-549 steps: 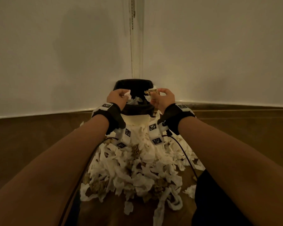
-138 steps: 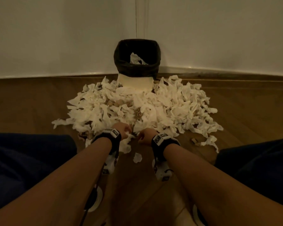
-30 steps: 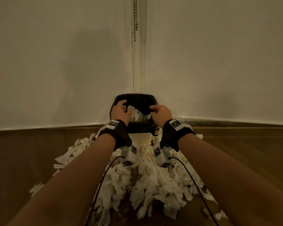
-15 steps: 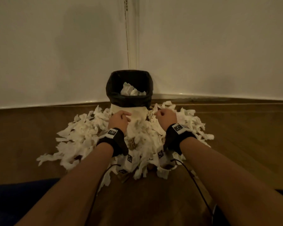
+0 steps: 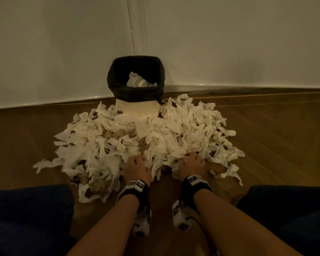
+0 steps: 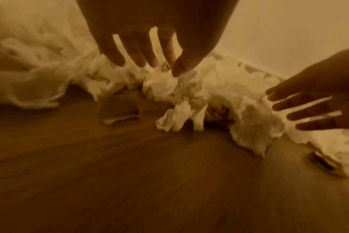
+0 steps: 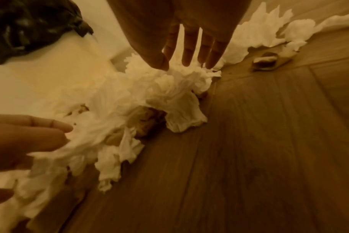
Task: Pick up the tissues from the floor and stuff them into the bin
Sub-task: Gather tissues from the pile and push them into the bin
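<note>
A wide heap of crumpled white tissues (image 5: 137,137) covers the wooden floor in front of a small bin (image 5: 136,78) lined with a black bag, standing in the wall corner. A few tissues (image 5: 139,82) lie inside the bin. My left hand (image 5: 137,164) and right hand (image 5: 191,162) reach down to the near edge of the heap, a little apart. In the left wrist view the left hand's fingers (image 6: 141,53) are spread, their tips on the tissues (image 6: 169,88). The right wrist view shows the right hand's fingers (image 7: 189,52) straight, touching the tissues (image 7: 169,88). Neither hand holds anything.
White walls meet in a corner behind the bin. Bare wooden floor (image 5: 266,135) lies on both sides of the heap and near me. My dark-clothed knees (image 5: 26,218) frame the lower corners. Small brownish scraps (image 7: 266,62) lie among the tissues.
Both hands have pulled back from the bin's rim, across the heap, down to its near edge. The bin now holds more tissues than 4.6 s ago.
</note>
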Demonstrator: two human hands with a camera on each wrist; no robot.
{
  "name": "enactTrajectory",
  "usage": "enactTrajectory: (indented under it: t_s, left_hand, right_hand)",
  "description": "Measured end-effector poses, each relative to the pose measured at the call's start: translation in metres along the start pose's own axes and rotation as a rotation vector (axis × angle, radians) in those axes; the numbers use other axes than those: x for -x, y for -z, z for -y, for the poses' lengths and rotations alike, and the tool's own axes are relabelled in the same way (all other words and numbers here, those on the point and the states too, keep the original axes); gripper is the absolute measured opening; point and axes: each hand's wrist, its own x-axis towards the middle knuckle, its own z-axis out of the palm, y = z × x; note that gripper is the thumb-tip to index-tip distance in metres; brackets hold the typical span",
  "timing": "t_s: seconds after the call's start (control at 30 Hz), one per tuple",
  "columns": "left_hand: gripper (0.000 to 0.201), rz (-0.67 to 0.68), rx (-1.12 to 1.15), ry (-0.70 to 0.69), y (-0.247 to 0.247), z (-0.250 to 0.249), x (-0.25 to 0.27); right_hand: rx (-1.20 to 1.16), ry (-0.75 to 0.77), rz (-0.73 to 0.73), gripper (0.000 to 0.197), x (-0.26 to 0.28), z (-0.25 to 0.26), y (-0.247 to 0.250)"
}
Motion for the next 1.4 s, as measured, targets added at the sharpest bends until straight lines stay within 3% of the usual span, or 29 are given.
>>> enactTrajectory:
  t_s: [0.1,0.33,0.6,0.77,1.0,1.1,1.17,1.2,1.3,1.37,1.4]
  left_hand:
    - [0.042,-0.001,-0.042,0.024,-0.015,0.008,0.012]
    - [0.043,0.021,-0.052,0.074,-0.026,0.021,0.019]
    - [0.014,0.150,0.127,0.090,-0.024,0.027,0.006]
    - [0.019,0.099,0.270,0.136,-0.026,0.034,0.005]
    - [0.007,0.073,0.328,0.202,-0.034,0.045,0.001]
    - [0.022,0.035,0.319,0.224,-0.036,0.048,0.001]
    - [0.037,0.058,0.357,0.174,-0.035,0.049,0.000]
    - [0.038,0.075,0.355,0.147,-0.034,0.049,-0.001]
    - [0.021,0.068,0.319,0.117,-0.027,0.046,-0.001]
    - [0.011,0.062,0.336,0.111,-0.019,0.040,0.000]
    - [0.010,0.055,0.352,0.114,-0.015,0.036,0.000]
  right_hand:
    - [0.013,0.025,-0.037,0.051,0.006,-0.007,-0.011]
    - [-0.076,0.056,0.104,0.072,0.022,-0.011,-0.027]
    - [0.006,0.066,0.160,0.034,0.020,-0.018,-0.034]
    - [-0.072,0.057,0.188,0.029,0.012,-0.022,-0.036]
    - [-0.454,-0.159,0.153,0.009,0.019,-0.023,-0.036]
    - [-0.659,-0.276,0.139,0.023,0.019,-0.021,-0.032]
    - [-0.800,-0.343,0.196,0.035,0.014,-0.019,-0.026]
    - [-0.873,-0.444,0.250,0.035,0.012,-0.019,-0.021]
    - [-1.128,-0.699,0.370,0.020,0.006,-0.018,-0.009]
    - [-1.314,-0.622,0.440,0.024,0.011,-0.012,0.002]
    - [-1.416,-0.660,0.438,0.024,0.010,-0.011,0.005]
